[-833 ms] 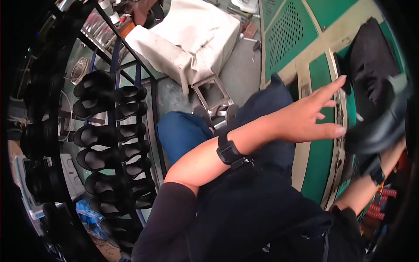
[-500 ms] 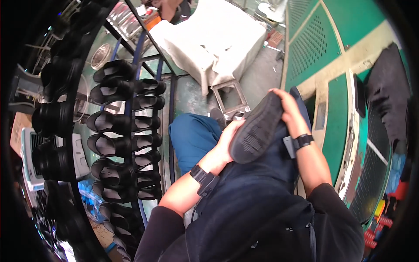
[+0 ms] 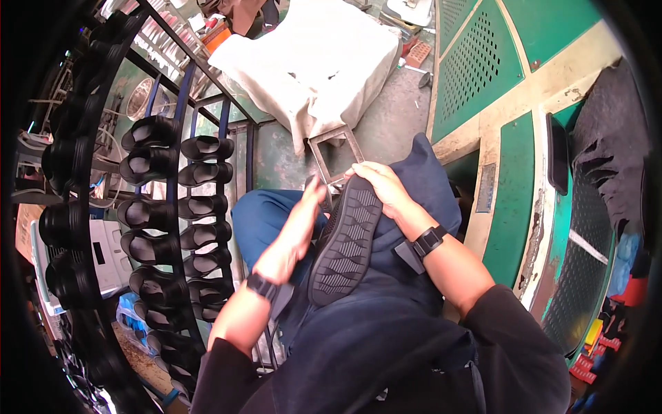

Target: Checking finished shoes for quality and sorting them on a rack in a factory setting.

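A black shoe (image 3: 348, 238) is over my lap, its patterned sole turned up toward me. My right hand (image 3: 386, 190) is closed around the shoe's far end, with the thumb and fingers on its edge. My left hand (image 3: 300, 224) is beside the shoe's left side, off the sole, with its fingers stretched out forward. Motion smears its fingertips a little. The shoe's upper is mostly hidden underneath.
On the left stands a rack (image 3: 181, 228) holding several rows of black shoes. Ahead is a table draped with a white cloth (image 3: 324, 62), a metal frame (image 3: 338, 155) below it. Green machine panels (image 3: 510, 200) run along the right, with dark cloth (image 3: 610, 152) hanging there.
My left hand has let go of the shoe and moved left. My right hand has brought the shoe left and nearer to me, turning the sole more fully upward.
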`<state>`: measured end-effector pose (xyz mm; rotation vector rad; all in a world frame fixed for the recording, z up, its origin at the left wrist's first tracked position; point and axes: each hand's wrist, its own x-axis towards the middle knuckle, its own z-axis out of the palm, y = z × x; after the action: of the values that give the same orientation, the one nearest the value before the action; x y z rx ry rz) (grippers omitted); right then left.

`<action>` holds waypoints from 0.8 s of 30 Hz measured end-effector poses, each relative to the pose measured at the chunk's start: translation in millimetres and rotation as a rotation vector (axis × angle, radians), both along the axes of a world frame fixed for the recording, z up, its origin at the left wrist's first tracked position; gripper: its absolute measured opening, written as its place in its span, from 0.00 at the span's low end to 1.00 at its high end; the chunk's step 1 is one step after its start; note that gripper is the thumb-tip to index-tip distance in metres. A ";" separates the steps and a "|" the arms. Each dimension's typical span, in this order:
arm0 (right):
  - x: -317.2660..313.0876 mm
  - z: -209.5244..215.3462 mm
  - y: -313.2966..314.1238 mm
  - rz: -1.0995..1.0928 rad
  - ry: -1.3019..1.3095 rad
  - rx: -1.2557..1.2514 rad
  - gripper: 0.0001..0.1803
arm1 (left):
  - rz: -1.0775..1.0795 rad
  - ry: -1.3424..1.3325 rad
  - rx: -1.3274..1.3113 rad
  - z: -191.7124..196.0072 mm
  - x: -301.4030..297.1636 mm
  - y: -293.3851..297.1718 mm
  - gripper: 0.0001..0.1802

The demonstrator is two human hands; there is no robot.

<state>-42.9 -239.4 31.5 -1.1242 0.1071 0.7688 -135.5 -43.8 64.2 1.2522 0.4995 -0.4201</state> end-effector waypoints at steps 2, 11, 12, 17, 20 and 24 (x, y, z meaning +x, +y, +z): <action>2.1 -0.4 1.2 -0.065 -0.015 -0.022 0.14 | -0.055 0.114 -0.004 -12.6 41.2 -4.5 0.42; 3.9 -37.4 -2.6 -0.197 -0.126 -0.269 0.17 | -0.139 0.030 0.137 -60.1 34.9 -20.2 0.41; 6.5 -40.3 -3.6 -0.205 -0.131 -0.274 0.17 | -0.096 0.030 0.109 -59.5 36.5 -21.7 0.41; 8.1 -15.2 8.3 -0.056 -0.085 -0.157 0.17 | -0.088 0.052 -0.022 -54.3 28.1 -13.1 0.45; 12.5 -8.9 20.2 0.024 -0.139 -0.148 0.17 | -0.014 -0.030 -0.134 -50.7 31.1 -14.9 0.50; 11.3 -3.8 36.1 0.221 -0.333 -0.175 0.14 | 0.189 0.029 -0.342 -60.4 38.4 -14.1 0.52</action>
<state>-31.6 -203.3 27.8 -1.4328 -0.2382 0.7665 -97.1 -57.9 3.7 0.8619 0.5407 -0.3471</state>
